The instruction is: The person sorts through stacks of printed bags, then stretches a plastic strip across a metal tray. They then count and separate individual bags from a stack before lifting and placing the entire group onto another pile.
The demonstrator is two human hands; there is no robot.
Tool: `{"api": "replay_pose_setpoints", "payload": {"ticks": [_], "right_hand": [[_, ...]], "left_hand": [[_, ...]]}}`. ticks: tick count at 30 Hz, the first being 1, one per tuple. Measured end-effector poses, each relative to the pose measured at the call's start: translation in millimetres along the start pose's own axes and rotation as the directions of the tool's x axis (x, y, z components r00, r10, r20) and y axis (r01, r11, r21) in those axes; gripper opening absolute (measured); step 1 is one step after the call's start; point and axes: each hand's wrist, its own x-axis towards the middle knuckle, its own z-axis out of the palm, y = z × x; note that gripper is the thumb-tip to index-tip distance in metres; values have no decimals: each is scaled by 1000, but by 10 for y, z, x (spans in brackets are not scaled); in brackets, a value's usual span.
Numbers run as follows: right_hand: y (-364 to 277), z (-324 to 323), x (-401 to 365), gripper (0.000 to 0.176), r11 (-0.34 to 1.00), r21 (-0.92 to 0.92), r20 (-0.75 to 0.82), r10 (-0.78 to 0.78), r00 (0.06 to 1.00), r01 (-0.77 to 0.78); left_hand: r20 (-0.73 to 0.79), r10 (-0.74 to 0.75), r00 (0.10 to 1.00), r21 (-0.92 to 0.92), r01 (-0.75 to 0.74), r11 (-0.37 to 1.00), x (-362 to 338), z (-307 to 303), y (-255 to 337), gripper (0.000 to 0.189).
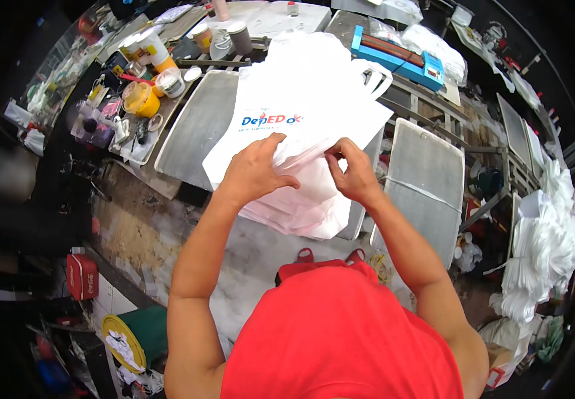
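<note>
A stack of white tote bags (pixel 301 86) lies over grey flat boards in front of me, its lower edges fanned into many layers. The top bag carries a blue and red "DepED" print, and white loop handles (pixel 378 78) stick out at its far right. My left hand (pixel 254 169) rests over the near left part of the pile just below the print, thumb and fingers spread apart. On the right, my right hand (pixel 355 174) pinches the bags' edge between thumb and fingertips. How many layers it grips I cannot tell.
Grey boards (pixel 424 186) lie on the metal frame right and left of the bags. A blue heat sealer (pixel 397 56) is behind. Paint tubs, including a yellow bucket (pixel 141 100), crowd the left bench. White bags (pixel 540 246) hang at far right; a green bin (pixel 144 336) stands lower left.
</note>
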Motion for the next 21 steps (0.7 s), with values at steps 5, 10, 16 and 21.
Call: {"api": "replay_pose_setpoints", "payload": {"ticks": [5, 10, 16, 21], "right_hand": [[102, -31, -296, 43, 995, 60, 6, -82, 997, 81], [509, -32, -544, 36, 918, -360, 336, -40, 941, 167], [-41, -63, -4, 12, 999, 29, -2, 22, 1000, -22], [306, 18, -367, 42, 959, -271, 209, -22, 978, 80]], "left_hand": [[-3, -65, 998, 4, 65, 998, 108, -18, -79, 44], [27, -8, 1000, 43, 7, 999, 100, -85, -62, 45], [41, 27, 999, -1, -27, 1000, 9, 27, -20, 54], [-8, 42, 999, 92, -41, 995, 127, -106, -54, 48]]}}
